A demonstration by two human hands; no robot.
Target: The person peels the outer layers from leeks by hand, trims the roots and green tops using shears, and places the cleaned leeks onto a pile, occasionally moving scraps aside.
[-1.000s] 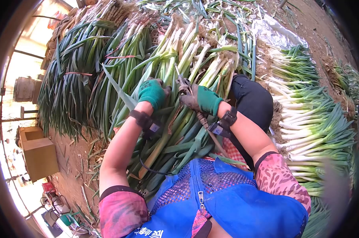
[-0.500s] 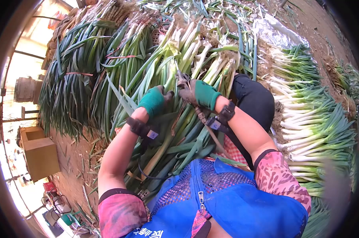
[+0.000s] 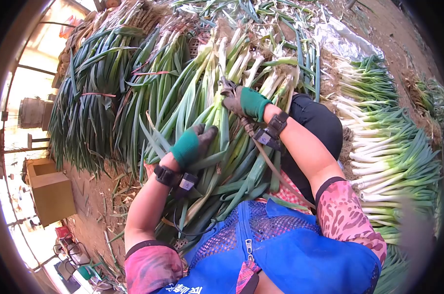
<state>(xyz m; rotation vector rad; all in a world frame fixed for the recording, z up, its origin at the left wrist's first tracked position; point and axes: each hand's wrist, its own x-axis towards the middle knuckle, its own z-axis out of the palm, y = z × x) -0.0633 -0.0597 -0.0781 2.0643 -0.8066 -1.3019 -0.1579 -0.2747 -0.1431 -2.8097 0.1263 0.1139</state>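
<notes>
Both my hands wear green gloves with dark palms, over a heap of green onions (image 3: 183, 105) on my lap. My right hand (image 3: 244, 102) is closed round a metal air-gun-like tool (image 3: 227, 83), whose hose (image 3: 268, 161) runs back towards my body. The tool's tip points at the pale stalks. Lower and to the left, my left hand (image 3: 195, 144) has its fingers curled over the green leaves of a stalk, just below the tool.
Tied dark-green bundles (image 3: 92, 98) lie at the left. Cleaned white-stemmed onions (image 3: 374, 152) form a long row at the right, below a white sheet (image 3: 342, 39). A yellowish box (image 3: 53, 196) stands on the soil floor at the left.
My left hand has moved down, away from the tool and along the leaves. My right hand has shifted slightly, still gripping the tool.
</notes>
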